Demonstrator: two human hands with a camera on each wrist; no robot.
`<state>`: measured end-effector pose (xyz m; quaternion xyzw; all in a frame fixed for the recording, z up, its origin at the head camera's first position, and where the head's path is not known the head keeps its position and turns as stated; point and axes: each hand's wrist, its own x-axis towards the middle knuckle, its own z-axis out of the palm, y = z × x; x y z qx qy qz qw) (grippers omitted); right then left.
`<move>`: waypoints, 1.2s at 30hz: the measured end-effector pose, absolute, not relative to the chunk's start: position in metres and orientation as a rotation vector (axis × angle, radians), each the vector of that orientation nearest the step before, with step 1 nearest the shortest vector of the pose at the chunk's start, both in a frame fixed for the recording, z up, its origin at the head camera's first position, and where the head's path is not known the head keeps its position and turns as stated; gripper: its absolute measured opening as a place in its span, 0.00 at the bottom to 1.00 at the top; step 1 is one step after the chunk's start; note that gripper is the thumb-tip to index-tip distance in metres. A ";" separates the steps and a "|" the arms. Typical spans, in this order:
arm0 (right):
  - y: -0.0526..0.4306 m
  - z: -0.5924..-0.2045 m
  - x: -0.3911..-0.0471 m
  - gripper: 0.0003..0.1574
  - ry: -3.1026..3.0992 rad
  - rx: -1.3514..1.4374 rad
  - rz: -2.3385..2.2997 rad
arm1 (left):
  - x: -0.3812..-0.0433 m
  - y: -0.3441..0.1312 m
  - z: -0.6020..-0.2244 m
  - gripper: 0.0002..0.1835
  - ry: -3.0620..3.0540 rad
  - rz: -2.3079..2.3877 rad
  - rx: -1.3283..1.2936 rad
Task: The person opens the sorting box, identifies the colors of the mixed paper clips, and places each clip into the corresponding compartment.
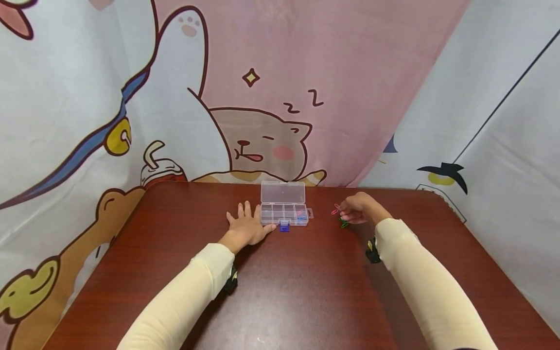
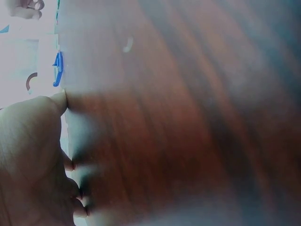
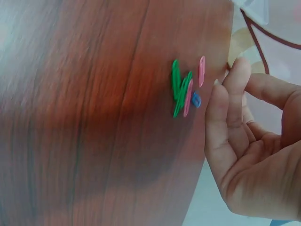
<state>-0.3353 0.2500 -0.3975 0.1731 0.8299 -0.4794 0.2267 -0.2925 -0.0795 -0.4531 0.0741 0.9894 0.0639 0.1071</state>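
A clear plastic compartment box [image 1: 284,206] stands on the table with its lid raised. Pink and blue paper clips [image 1: 301,217] lie in its right-hand compartments. Beside the box, my left hand [image 1: 248,228] rests on the table with fingers spread, its thumb by the front edge. My right hand [image 1: 359,208] is over a small pile of loose paper clips to the box's right, fingers loosely bent. In the right wrist view, green paper clips [image 3: 181,92], a pink paper clip [image 3: 202,71] and a blue paper clip [image 3: 196,100] lie near the fingertips; I see nothing held.
A blue latch [image 1: 284,227] hangs at the box's front. The dark reddish-brown table [image 1: 297,287] ends at the back against a cartoon-print curtain [image 1: 341,87]. Black wrist cameras [image 1: 373,250] sit on both sleeves.
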 end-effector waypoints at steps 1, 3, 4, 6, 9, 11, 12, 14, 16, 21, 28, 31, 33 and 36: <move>0.247 -0.398 -0.336 0.09 2.275 0.471 -1.340 | -0.292 -0.080 -0.453 0.50 2.912 0.186 0.218; 0.240 -0.397 -0.336 0.12 2.263 0.455 -1.365 | -0.292 -0.080 -0.453 0.50 2.911 0.180 0.216; 0.237 -0.397 -0.336 0.14 2.257 0.444 -1.372 | -0.292 -0.080 -0.454 0.50 2.911 0.178 0.215; 0.228 -0.397 -0.337 0.17 2.246 0.442 -1.385 | -0.292 -0.080 -0.453 0.50 2.911 0.182 0.215; 0.214 -0.396 -0.337 0.21 2.236 0.421 -1.388 | -0.292 -0.079 -0.453 0.49 2.914 0.184 0.217; 0.205 -0.395 -0.338 0.22 2.227 0.397 -1.400 | -0.292 -0.079 -0.453 0.49 2.918 0.181 0.218; 0.201 -0.394 -0.338 0.22 2.223 0.382 -1.405 | -0.292 -0.079 -0.453 0.49 2.921 0.177 0.219; 0.193 -0.393 -0.338 0.21 2.202 0.361 -1.420 | -0.292 -0.079 -0.453 0.50 2.925 0.169 0.218; 0.187 -0.392 -0.339 0.18 2.183 0.351 -1.430 | -0.292 -0.079 -0.454 0.50 2.925 0.166 0.217; 0.176 -0.392 -0.339 0.20 2.149 0.339 -1.434 | -0.293 -0.079 -0.454 0.50 2.927 0.167 0.217; 0.168 -0.393 -0.342 0.22 2.137 0.332 -1.420 | -0.292 -0.079 -0.453 0.50 2.922 0.173 0.210; 0.166 -0.393 -0.343 0.21 2.129 0.334 -1.426 | -0.292 -0.080 -0.453 0.50 2.922 0.179 0.215; 0.165 -0.393 -0.343 0.20 2.126 0.340 -1.430 | -0.292 -0.080 -0.453 0.50 2.924 0.176 0.220; 0.163 -0.394 -0.345 0.20 2.127 0.350 -1.437 | -0.292 -0.080 -0.453 0.50 2.925 0.169 0.223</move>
